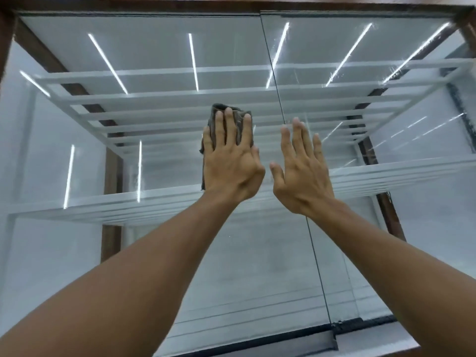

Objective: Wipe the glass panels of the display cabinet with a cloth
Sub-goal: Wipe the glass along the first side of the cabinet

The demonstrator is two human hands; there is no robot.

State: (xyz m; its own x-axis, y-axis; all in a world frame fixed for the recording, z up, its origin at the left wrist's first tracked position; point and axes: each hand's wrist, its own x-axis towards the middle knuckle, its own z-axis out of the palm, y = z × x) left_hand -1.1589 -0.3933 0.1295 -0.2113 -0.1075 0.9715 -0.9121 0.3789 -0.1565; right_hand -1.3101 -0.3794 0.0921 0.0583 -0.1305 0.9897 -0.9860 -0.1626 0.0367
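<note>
- A tall display cabinet with a dark brown wooden frame (111,176) is filling the view, seen from below and close up.
- Its left clear glass panel (77,253) and right clear glass panel (425,215) are meeting at a thin dark vertical edge (273,73) that is running down the middle.
- White flat shelves (77,207) are sitting behind the glass, one above another.
- Bright white streaks of light (108,63) are showing across the upper part of both panels.
- The left hand (231,163) is pressing a crumpled grey-brown cloth (218,107) against the left panel, just left of the middle edge. Its grip is spread wide: the fingers (229,122) are lying straight and slightly fanned over the cloth, not curling round it, and the thumb is lying along the side of the hand.
- The cloth is showing above the fingertips and along the outer side of the hand, down to the wrist.
- The right hand (301,173) is lying just beside the left, palm towards the glass, over the middle edge. Its grip is apart too, fingers straight, holding nothing.
</note>
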